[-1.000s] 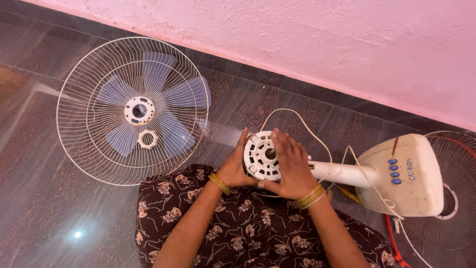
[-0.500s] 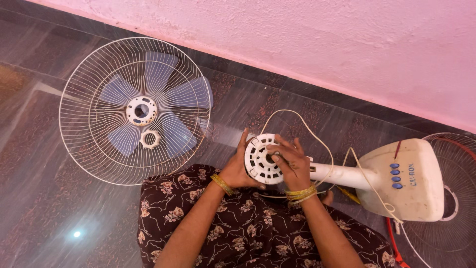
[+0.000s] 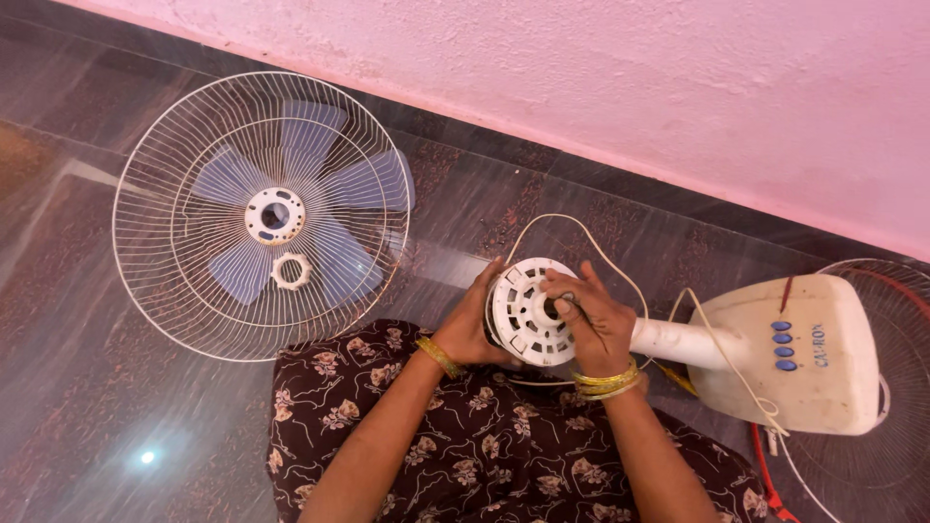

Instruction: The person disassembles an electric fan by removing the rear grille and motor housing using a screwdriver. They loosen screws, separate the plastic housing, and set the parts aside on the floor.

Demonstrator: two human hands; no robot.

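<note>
Together, 2 hands, left hand (image 3: 472,329) and right hand (image 3: 593,324), grip 1 white motor housing (image 3: 528,315) beside 1 wire guard (image 3: 260,215).

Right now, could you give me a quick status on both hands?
Left hand cupping motor head. Right hand fingertips at its centre hub. White cord looped behind; nothing blocking.

Open floor (image 3: 107,426) at lower left of the frame offers unobstructed passage. Upper left is occupied by the wire fan guard (image 3: 174,291) with blue blades (image 3: 339,184) beneath. Centre is crowded: white cord (image 3: 605,257) loops over the motor housing (image 3: 528,310). The fan base (image 3: 775,387) and second guard (image 3: 896,426) block the right.
</note>
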